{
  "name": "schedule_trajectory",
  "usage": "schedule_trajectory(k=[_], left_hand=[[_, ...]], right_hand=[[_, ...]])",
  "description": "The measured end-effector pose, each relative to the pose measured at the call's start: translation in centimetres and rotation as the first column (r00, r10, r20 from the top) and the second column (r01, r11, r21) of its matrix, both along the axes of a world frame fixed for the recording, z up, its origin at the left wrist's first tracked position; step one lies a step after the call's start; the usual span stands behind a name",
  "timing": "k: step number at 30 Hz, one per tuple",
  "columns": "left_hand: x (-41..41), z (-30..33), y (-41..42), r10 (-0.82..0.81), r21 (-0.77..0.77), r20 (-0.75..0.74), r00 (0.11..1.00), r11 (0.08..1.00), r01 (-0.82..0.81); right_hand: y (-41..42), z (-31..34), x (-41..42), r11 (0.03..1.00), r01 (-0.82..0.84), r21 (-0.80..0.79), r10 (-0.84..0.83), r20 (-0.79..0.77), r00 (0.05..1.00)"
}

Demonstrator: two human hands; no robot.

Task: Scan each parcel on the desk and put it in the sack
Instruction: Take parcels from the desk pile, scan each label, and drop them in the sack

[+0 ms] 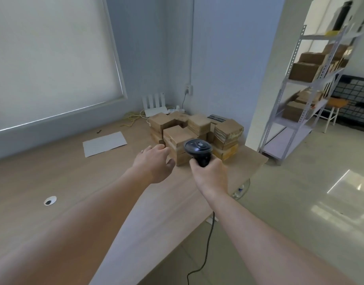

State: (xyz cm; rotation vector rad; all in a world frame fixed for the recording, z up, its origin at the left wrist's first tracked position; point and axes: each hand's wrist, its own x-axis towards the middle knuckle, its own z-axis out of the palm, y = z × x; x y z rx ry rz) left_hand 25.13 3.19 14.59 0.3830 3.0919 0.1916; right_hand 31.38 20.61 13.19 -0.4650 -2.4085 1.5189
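Stacked brown parcels [195,132] sit at the table's [53,182] far right. The right hand [210,173] grips a corded scanner [198,149] aimed at them; the left hand [156,163], fingers loose, reaches for the nearest parcel.

No words or numbers can be read anywhere — the picture is too blurry. The dark label [217,118] behind the brown parcels [194,133] has pale marks on it, but they are too small to make out.
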Motion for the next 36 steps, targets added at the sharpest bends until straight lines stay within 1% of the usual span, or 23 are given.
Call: schedule_trajectory(k=[6,12,17,21,24,27,31,36], left_hand=[[-7.5,-1.7,5.2,0.038,0.002,0.061,0.997,0.999,-0.038],[-16.1,-4.4,7.3,0.067,0.009,0.113,0.991,0.998,-0.068],[-24.2,-8.1,7.8,0.042,0.034,0.149,0.988,0.998,-0.048],[-30.1,-11.7,7.8,0.032,0.045,0.219,0.975,0.998,-0.043],[-33.6,-13.7,7.9,0.044,0.073,0.263,0.964,0.995,-0.065],[-35.9,-15.2,8.3,0.058,0.065,0.284,0.957,0.995,-0.079],[-38.6,-16.6,9.0,0.131,0.049,0.279,0.951,0.987,-0.151],[-40.6,-18.1,10.7,0.293,0.026,0.298,0.908,0.949,-0.314]], right_hand=[[5.3,-1.5,-8.4,0.998,-0.069,0.014,0.068,0.043,0.997],[7.5,-3.3,-16.7,0.995,-0.095,0.008,0.094,0.110,0.990],[7.7,-6.1,-24.1,0.998,-0.050,0.046,0.041,0.165,0.985],[6.7,-9.0,-29.5,0.996,-0.004,0.084,-0.016,0.233,0.972],[6.7,-10.6,-32.8,0.994,0.002,0.109,-0.031,0.260,0.965],[7.3,-11.8,-35.5,0.994,-0.001,0.111,-0.032,0.296,0.955],[8.0,-13.1,-38.9,0.995,-0.017,0.099,-0.014,0.301,0.953],[9.5,-14.4,-41.2,0.991,-0.092,0.092,0.061,0.291,0.955]])
